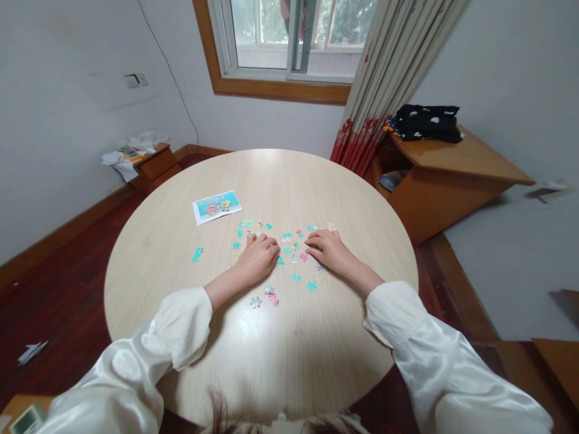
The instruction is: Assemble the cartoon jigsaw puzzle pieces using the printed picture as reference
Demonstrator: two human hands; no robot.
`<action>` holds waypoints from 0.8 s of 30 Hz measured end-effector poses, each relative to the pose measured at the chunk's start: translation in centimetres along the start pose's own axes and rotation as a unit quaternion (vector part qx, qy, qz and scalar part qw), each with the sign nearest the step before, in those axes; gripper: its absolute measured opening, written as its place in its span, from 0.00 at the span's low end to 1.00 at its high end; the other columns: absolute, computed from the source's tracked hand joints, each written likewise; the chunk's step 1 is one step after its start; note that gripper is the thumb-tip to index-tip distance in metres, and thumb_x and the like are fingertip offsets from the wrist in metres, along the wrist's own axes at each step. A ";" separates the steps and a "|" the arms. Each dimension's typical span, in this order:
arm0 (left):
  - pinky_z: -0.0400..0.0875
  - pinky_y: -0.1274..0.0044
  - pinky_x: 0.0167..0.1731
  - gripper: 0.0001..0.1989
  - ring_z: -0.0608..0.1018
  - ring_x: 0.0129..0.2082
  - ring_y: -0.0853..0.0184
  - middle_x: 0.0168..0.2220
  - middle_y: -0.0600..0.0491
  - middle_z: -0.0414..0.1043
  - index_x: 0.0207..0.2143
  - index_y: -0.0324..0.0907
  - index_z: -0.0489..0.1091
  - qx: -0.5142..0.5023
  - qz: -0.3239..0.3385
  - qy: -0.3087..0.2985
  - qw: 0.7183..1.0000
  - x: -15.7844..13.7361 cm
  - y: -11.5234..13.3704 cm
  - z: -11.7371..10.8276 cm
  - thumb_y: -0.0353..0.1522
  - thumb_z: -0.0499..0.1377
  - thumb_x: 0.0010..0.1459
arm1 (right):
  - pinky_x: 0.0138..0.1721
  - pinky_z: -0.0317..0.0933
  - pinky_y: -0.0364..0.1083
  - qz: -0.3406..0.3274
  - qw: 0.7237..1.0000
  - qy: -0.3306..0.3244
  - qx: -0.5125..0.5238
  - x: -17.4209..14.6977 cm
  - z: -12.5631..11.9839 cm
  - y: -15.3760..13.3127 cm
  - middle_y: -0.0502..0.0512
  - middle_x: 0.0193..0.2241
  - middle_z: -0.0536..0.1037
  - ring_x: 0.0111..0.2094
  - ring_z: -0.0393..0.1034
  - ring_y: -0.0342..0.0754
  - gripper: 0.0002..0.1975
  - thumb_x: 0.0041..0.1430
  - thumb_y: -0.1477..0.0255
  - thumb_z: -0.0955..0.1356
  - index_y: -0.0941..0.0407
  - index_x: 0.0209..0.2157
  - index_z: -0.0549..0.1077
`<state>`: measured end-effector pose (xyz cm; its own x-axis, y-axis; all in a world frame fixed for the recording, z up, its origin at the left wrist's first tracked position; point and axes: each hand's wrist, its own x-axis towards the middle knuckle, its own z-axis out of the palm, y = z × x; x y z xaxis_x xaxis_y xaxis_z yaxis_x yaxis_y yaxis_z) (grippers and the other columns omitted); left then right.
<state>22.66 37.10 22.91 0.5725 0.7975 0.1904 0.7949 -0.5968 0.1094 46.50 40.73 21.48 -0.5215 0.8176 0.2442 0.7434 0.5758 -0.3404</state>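
Note:
Loose jigsaw puzzle pieces, mostly turquoise with some pink, lie scattered over the round table (289, 349). My left hand (259, 256) is palm down among them, fingers loosely bent and spread, fingertips partly hidden. A turquoise piece (280, 261) lies right beside its thumb side. Across a small gap, my right hand (329, 248) has thumb and fingers apart, close to a pink piece (304, 257). Nearer to me are a joined pink cluster (272, 296), a blue-and-white piece (256, 302) and a turquoise piece (312, 286). Another turquoise cluster (198, 255) sits off to the left.
A cartoon picture sheet (218, 207) lies on the table's far left. A wooden cabinet (456, 163) with folded black cloth (427, 123) stands at right, beside a curtain (384, 78). Papers rest on a small wooden stand (156, 166) at left. A window (289, 42) is ahead.

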 end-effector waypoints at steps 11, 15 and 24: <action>0.53 0.66 0.41 0.11 0.70 0.41 0.59 0.40 0.48 0.76 0.36 0.39 0.75 -0.025 -0.016 0.003 1.000 0.5 0.0 0.5 0.27 0.52 0.64 | 0.42 0.51 0.51 0.060 0.996 0.071 0.011 1.6 -0.5 -0.6 0.59 0.30 0.77 0.36 0.67 0.51 0.12 0.61 0.74 0.61 0.59 0.27 0.73; 0.53 0.67 0.41 0.07 0.72 0.41 0.60 0.40 0.49 0.77 0.39 0.40 0.73 -0.071 -0.045 0.051 0.995 0.6 0.1 0.0 0.30 0.55 0.63 | 0.32 0.53 0.46 0.158 0.956 0.049 0.244 2.6 -0.5 -1.5 0.52 0.21 0.71 0.26 0.63 0.46 0.15 0.58 0.66 0.62 0.57 0.21 0.68; 0.55 0.69 0.41 0.07 0.73 0.39 0.62 0.37 0.51 0.77 0.38 0.41 0.73 -0.157 -0.063 0.115 0.979 0.9 1.3 -0.9 0.35 0.58 0.62 | 0.26 0.48 0.43 0.151 0.900 -0.016 0.408 2.5 0.2 -4.4 0.45 0.16 0.60 0.21 0.53 0.40 0.22 0.49 0.52 0.64 0.56 0.17 0.64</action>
<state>24.01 36.95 24.06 0.3858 0.8466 0.3667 0.7347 -0.5223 0.4330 41.90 40.24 23.41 -0.3691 0.9294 0.0065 0.3050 0.1278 -0.9437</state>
